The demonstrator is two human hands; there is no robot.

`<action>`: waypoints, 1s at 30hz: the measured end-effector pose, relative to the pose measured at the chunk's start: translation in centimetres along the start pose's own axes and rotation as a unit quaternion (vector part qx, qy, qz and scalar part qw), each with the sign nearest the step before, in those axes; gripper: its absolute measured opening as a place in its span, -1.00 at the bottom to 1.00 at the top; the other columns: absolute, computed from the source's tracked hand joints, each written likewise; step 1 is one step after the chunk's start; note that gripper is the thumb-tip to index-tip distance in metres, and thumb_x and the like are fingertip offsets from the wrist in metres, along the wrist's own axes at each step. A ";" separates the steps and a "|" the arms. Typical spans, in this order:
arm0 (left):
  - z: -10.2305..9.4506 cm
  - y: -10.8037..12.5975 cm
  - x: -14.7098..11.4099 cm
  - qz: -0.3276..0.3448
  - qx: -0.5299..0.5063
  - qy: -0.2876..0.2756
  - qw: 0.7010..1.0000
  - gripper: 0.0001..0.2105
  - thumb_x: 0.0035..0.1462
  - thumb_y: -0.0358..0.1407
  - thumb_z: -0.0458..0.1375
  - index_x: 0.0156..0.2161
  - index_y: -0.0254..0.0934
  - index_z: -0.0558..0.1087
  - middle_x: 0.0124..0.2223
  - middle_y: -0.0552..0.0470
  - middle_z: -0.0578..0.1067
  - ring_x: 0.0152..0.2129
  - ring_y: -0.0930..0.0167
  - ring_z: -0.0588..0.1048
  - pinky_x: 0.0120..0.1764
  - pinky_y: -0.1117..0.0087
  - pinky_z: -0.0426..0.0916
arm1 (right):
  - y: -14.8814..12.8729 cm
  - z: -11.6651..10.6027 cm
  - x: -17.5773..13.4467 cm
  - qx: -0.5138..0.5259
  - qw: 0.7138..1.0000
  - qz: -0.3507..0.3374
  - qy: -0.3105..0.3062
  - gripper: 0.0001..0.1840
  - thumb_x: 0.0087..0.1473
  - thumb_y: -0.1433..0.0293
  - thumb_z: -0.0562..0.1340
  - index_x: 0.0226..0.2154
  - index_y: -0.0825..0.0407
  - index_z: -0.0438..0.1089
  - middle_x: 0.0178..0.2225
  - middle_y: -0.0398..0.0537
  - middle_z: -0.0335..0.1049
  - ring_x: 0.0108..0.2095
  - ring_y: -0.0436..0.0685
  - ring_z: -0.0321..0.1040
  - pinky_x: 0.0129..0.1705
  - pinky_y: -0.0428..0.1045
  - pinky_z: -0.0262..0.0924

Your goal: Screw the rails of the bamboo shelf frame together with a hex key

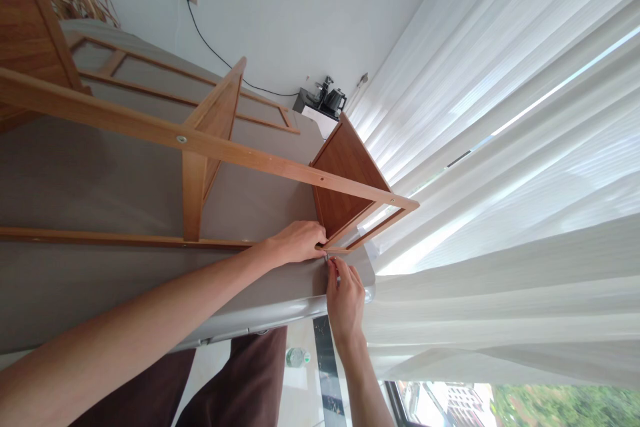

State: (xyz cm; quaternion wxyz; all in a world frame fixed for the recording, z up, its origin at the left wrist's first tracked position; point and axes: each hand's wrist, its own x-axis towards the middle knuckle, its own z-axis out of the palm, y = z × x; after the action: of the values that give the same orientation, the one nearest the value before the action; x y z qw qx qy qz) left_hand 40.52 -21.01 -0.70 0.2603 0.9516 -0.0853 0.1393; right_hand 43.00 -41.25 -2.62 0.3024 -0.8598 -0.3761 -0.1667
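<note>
A wooden shelf frame point(260, 157) lies on its side on a grey surface, with wooden shelf boards set between its rails. At its right end, near the end board point(350, 163), my left hand point(300, 240) is closed around the lower rail. Just below and to the right, my right hand point(346, 287) is pinched close to that rail's outer side. A thin dark sliver shows at its fingertips, too small to name. Metal bolt heads point(181, 139) sit in the upper rail. My left fingers partly hide the lower joint.
A separate ladder-like wooden side frame point(165, 73) lies behind, near the wall. A black kettle point(335, 100) stands on a small cabinet at the back. White curtains point(500, 113) hang at the right. Below, a plastic bottle point(297, 357) is on the floor.
</note>
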 end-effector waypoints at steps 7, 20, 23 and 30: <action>-0.3 0.0 0.2 0.005 -0.011 0.001 1.000 -0.83 0.20 -0.25 0.26 -0.42 -0.22 0.57 -0.20 0.00 0.64 -0.18 0.31 0.59 -0.13 0.40 0.41 | -0.5 -0.4 0.8 0.066 0.992 0.109 0.009 -0.58 0.34 0.06 0.11 -0.35 -0.02 0.49 -0.45 -0.10 0.54 -0.47 0.10 0.43 -0.39 -0.04 0.23; 0.0 -0.2 0.0 0.003 -0.006 0.011 1.000 -0.83 0.21 -0.21 0.25 -0.37 -0.20 0.60 -0.22 0.00 0.65 -0.22 0.32 0.60 -0.18 0.41 0.40 | 0.1 -0.4 0.9 0.161 0.968 0.191 -0.028 -0.54 0.29 0.00 0.14 -0.29 0.03 0.48 -0.38 -0.01 0.61 -0.42 0.15 0.53 -0.41 -0.04 0.32; 0.0 -0.1 0.0 0.001 0.000 0.011 1.000 -0.83 0.21 -0.21 0.25 -0.37 -0.21 0.60 -0.21 0.00 0.65 -0.22 0.30 0.60 -0.19 0.40 0.40 | -0.2 -0.6 0.4 0.143 0.974 0.176 -0.017 -0.58 0.30 0.02 0.14 -0.28 0.00 0.47 -0.35 -0.03 0.61 -0.36 0.15 0.54 -0.32 -0.02 0.35; -0.2 0.0 0.0 -0.002 0.007 0.011 1.000 -0.82 0.20 -0.22 0.26 -0.41 -0.21 0.57 -0.22 0.01 0.65 -0.24 0.30 0.60 -0.22 0.39 0.39 | -0.1 -0.4 0.1 0.060 0.991 0.121 -0.002 -0.65 0.33 0.09 0.11 -0.28 -0.04 0.45 -0.41 -0.11 0.55 -0.51 0.09 0.41 -0.41 -0.04 0.23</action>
State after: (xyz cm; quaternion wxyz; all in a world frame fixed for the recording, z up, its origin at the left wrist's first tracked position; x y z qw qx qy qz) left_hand 40.45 -20.92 -0.50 0.2550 0.9519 -0.0798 0.1501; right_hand 42.93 -41.39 -2.20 0.3704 -0.8796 -0.2797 -0.1043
